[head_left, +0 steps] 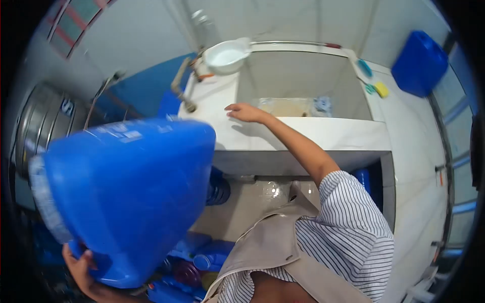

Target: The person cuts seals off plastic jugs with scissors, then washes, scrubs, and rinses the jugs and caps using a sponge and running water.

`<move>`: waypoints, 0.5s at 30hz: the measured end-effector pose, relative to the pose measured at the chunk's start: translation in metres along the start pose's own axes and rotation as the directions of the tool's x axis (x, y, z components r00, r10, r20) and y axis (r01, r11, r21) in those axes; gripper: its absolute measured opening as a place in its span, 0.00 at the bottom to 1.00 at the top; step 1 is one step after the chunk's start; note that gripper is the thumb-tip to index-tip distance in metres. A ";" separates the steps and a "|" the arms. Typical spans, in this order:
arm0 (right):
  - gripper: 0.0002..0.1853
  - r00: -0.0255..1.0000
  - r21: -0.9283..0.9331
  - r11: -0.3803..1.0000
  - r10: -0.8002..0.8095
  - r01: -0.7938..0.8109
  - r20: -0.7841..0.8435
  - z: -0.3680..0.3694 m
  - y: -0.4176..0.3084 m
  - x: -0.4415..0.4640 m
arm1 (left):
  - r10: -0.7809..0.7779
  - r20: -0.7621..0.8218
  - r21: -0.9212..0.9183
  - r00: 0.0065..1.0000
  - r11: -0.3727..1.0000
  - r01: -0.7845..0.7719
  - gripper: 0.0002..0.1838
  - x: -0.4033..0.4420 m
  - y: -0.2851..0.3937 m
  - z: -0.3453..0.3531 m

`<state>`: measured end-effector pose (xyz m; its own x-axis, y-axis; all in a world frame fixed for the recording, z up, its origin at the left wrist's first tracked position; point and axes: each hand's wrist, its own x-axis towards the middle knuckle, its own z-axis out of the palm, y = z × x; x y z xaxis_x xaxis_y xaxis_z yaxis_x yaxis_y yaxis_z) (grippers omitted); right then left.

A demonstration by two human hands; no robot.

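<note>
A large blue plastic container (134, 187) with a pale cap at its left end is held up tilted over the left side. My left hand (80, 262) grips it at its lower left, fingers wrapped round the blue plastic. My right hand (245, 112) is over the white counter (257, 135), fingers stretched out to the left, with nothing in it. Behind that hand lies the sink basin (298, 76), with a crumpled bluish-white item (322, 105) at its bottom.
A white basin (226, 56) stands behind a tap (181, 81). Another blue container (419, 63), a yellow sponge (381, 90) and a teal brush (364, 68) are at the right. A steel tank (45, 126) stands left. Blue containers (212, 255) crowd the floor below.
</note>
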<state>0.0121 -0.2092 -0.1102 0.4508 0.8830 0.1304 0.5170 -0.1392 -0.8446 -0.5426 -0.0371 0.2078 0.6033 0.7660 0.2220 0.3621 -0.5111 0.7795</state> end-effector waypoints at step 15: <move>0.10 0.271 -0.119 0.473 0.267 -0.873 -0.925 -0.365 0.239 -0.309 | 0.693 0.561 0.152 0.452 0.451 -0.880 0.27 0.156 0.272 0.578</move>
<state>0.2616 -0.6792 -0.1625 0.9331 -0.2126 0.2902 -0.0623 -0.8900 -0.4517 0.0610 -0.2821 0.1161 0.9225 -0.2269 0.3124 -0.2597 -0.9633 0.0672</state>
